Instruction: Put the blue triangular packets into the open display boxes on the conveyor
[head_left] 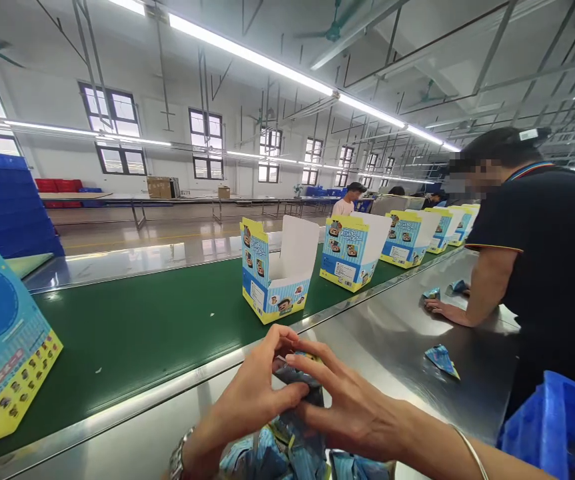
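Above the steel work surface, my left hand (250, 393) and my right hand (350, 400) are close together, fingers curled round a blue foil packet (295, 373). Fingers of both hands partly cover it. Just below my hands lie several more blue foil packets (265, 457), cut off by the bottom edge of the view. The nearest open carton (257, 277), blue and yellow with its white flap raised, stands on the green conveyor belt (157, 327) just beyond my fingers.
More cartons (345, 253) stand in a row along the belt to the right; another carton (2, 353) is at the left. A co-worker in black (552, 247) leans over the steel table, hands by packets. One loose packet (441, 361) lies near a blue crate (557, 427).
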Tool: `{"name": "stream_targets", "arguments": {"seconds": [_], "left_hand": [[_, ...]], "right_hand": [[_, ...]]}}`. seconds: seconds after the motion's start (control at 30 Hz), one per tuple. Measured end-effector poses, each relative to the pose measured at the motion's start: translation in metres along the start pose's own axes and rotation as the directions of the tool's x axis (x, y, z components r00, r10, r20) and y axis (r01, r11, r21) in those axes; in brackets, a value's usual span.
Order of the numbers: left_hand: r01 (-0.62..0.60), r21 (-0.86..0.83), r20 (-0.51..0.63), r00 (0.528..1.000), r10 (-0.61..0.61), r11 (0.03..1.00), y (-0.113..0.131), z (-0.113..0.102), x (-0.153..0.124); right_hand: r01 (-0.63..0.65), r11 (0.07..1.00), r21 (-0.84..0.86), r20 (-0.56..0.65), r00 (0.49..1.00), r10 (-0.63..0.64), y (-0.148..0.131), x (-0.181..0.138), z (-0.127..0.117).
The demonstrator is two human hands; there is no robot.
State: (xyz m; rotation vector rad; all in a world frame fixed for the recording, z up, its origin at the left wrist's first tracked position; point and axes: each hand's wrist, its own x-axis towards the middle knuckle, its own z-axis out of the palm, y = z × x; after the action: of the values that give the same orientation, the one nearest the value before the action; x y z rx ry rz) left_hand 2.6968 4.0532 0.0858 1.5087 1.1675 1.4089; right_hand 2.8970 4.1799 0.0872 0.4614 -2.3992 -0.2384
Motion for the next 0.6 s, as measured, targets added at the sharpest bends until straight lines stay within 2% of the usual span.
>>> {"name": "stream_targets", "arguments": {"seconds": [0.07,0.1,0.13,0.17,0.2,0.23,0.27,0.3,0.33,0.37,0.47,0.53,0.6], "left_hand": [[-0.001,0.057,0.135,0.991,-0.007,0.998,0.005,-0.016,0.028],[-0.026,0.144,0.152,0.988,0.004,0.989,0.008,-0.024,0.047],[-0.073,0.295,0.112,0.993,0.042,0.953,0.011,-0.033,0.068],[-0.131,0.522,0.030,0.990,0.135,0.843,0.014,-0.040,0.091],[-0.168,0.762,0.006,0.967,0.253,0.625,0.016,-0.046,0.115],[-0.176,0.922,0.062,0.946,0.319,0.344,0.018,-0.052,0.138],[-0.176,0.982,0.146,0.940,0.308,0.071,0.020,-0.056,0.160],[-0.174,0.977,0.202,0.944,0.262,-0.124,0.020,-0.061,0.180],[-0.171,0.954,0.224,0.952,0.208,-0.244,0.020,-0.065,0.196],[-0.153,0.940,0.212,0.962,0.171,-0.304,0.020,-0.069,0.209],[0.001,0.940,0.056,0.986,0.156,-0.341,0.017,-0.086,0.223],[0.130,0.926,-0.075,0.983,0.165,-0.354,0.012,-0.099,0.213],[0.239,0.909,-0.185,0.965,0.184,-0.342,0.002,-0.110,0.192]], "right_hand": [[-0.033,0.999,-0.024,-0.042,0.999,0.032,0.011,-0.008,0.001],[-0.060,0.997,-0.051,-0.072,0.996,0.057,0.017,-0.012,0.002],[-0.091,0.993,-0.079,-0.102,0.991,0.083,0.024,-0.016,0.002],[-0.122,0.987,-0.106,-0.122,0.987,0.109,0.030,-0.020,0.002],[-0.146,0.981,-0.127,-0.136,0.982,0.128,0.036,-0.024,0.003],[-0.162,0.976,-0.143,-0.140,0.980,0.142,0.041,-0.028,0.003],[-0.170,0.974,-0.153,-0.139,0.979,0.149,0.046,-0.032,0.004],[-0.175,0.972,-0.157,-0.133,0.979,0.155,0.050,-0.036,0.004],[-0.177,0.971,-0.158,-0.126,0.979,0.158,0.054,-0.040,0.005],[-0.179,0.971,-0.157,-0.117,0.980,0.161,0.057,-0.043,0.005],[-0.194,0.971,-0.137,-0.107,0.978,0.180,0.061,-0.050,0.004],[-0.207,0.972,-0.111,-0.110,0.975,0.195,0.061,-0.051,0.000],[-0.210,0.974,-0.082,-0.114,0.973,0.200,0.059,-0.050,-0.003]]}}
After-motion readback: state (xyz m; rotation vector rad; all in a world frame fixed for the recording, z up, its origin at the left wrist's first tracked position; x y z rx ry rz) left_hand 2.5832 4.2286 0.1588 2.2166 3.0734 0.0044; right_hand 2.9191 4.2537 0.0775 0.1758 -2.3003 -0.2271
